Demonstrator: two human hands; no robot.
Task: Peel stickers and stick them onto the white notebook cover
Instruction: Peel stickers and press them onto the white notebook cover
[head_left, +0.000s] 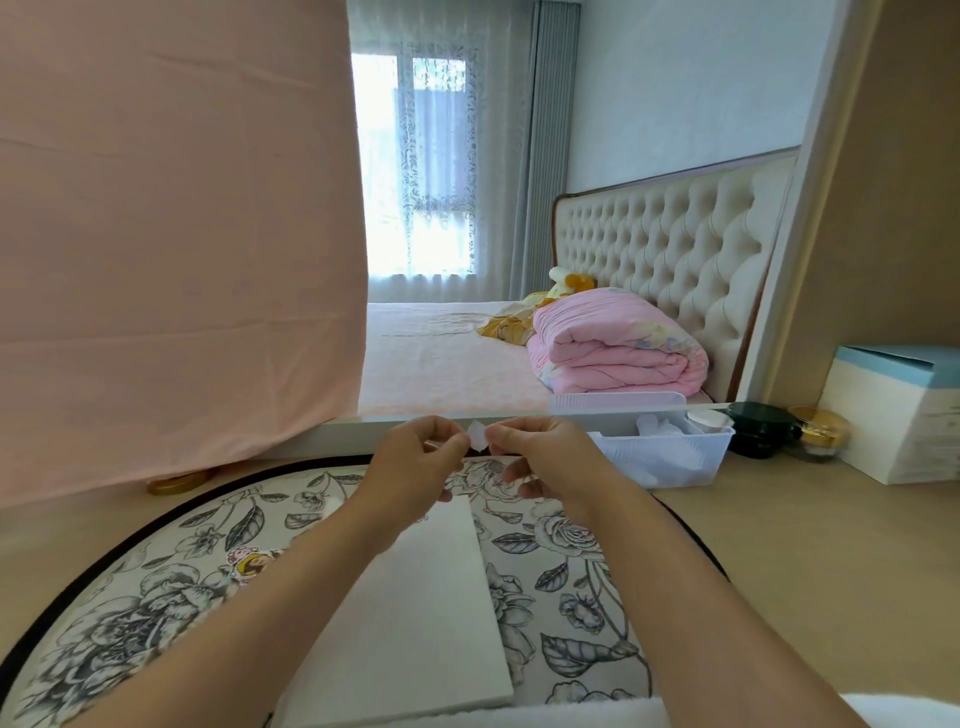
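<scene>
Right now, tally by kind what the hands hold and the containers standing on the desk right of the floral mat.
Sticker: 1, white sticker pinched between left hand and right hand
Basket: 1, clear plastic basket
Jars: 2, black jar and gold-lidded jar
Box: 1, white and blue box
Total: 5

sticker (477, 435): a tiny white scrap at mid-frame, its sides covered by the pinching fingertips of the left hand (415, 457) and right hand (535, 452); print too small to tell.
notebook (415, 597): far left corner hidden under the left forearm.
sticker sheet (248, 564): only a cartoon corner shows.
gold lid (176, 484): partly under the pink cloth (171, 234), which runs off the top and left edges.
box (904, 415): cut by the right edge.
bin (670, 452): contents blurred.
</scene>
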